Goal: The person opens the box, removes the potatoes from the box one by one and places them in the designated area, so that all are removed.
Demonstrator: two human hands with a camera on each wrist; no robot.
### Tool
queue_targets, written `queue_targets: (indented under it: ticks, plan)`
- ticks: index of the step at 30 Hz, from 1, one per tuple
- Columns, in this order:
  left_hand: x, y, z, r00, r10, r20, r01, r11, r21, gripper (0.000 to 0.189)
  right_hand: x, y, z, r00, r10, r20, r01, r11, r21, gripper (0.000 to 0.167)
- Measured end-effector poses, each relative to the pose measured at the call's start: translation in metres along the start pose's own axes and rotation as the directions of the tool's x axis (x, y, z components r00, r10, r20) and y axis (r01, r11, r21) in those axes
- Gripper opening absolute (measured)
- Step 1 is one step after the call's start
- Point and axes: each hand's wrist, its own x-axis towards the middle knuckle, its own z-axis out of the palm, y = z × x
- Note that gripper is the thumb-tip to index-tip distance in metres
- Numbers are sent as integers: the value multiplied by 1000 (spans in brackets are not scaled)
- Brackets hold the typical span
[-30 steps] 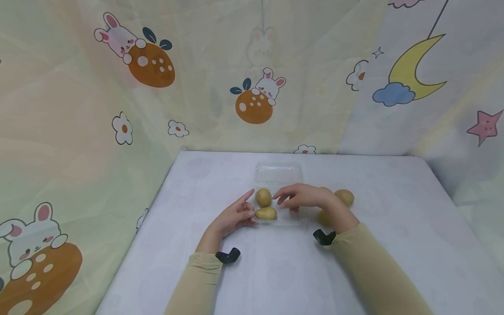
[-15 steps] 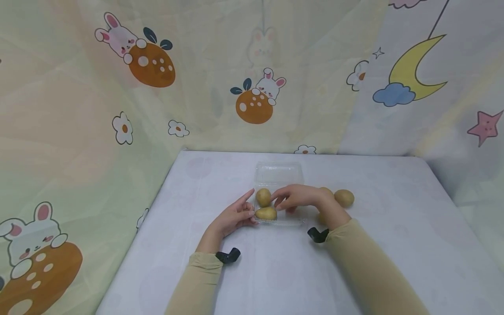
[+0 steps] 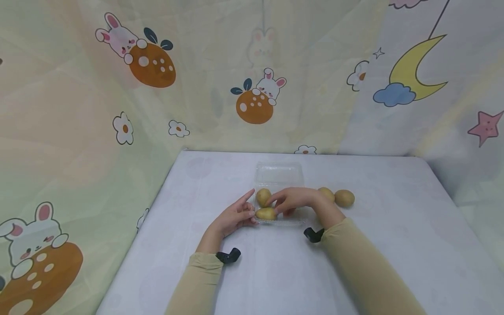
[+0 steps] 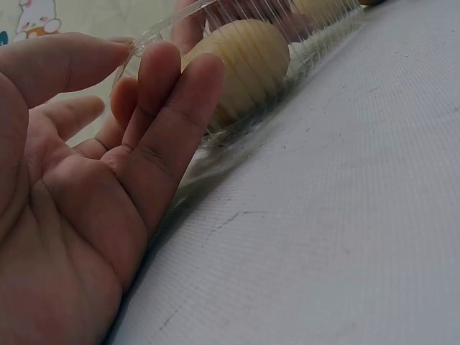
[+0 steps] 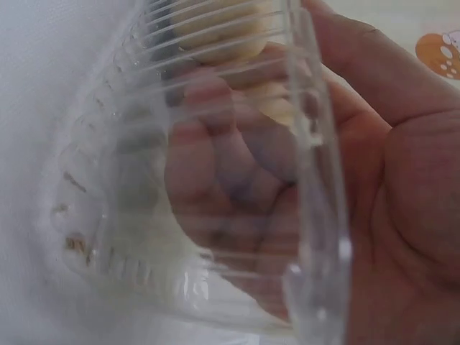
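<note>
From my remote station I list the following. One clear plastic box, mid-table, its lid laid back on the far side. Two potatoes in the box's left half: a rear potato and a front potato, the latter lying sideways just in front of the former. One left hand, at the box's near left corner: thumb and fingertips narrowed to a pinch on the rim, index finger extended along the left side. One right hand, reaching over the box from the right: fingers loosely bent, the gap part-wide, index at the rear potato's right edge, thumb at the front potato's right end; whether they press, I cannot tell. In my right wrist view those fingers show through the ribbed wall, with brown marks low on the plastic. Two more potatoes outside the box, beyond the right wrist: one partly covered nearer potato and one outer potato, side by side. One white table. Two tan sleeves, each with a black wrist piece. One backdrop, printed with rabbits, flowers and a moon.
</note>
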Motion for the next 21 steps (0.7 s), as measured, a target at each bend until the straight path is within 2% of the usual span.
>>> queue_targets:
  ticks: [11,21]
  plan:
    - [-1,1,0,1000,-3,1,3,1000,-9,79,10,4,4,998,-32,62,34,999,-31,38]
    - [0,0,0,1000,3,7,-3,1000,1,78,17,7,6,992,-49,120,52,998,-19,40]
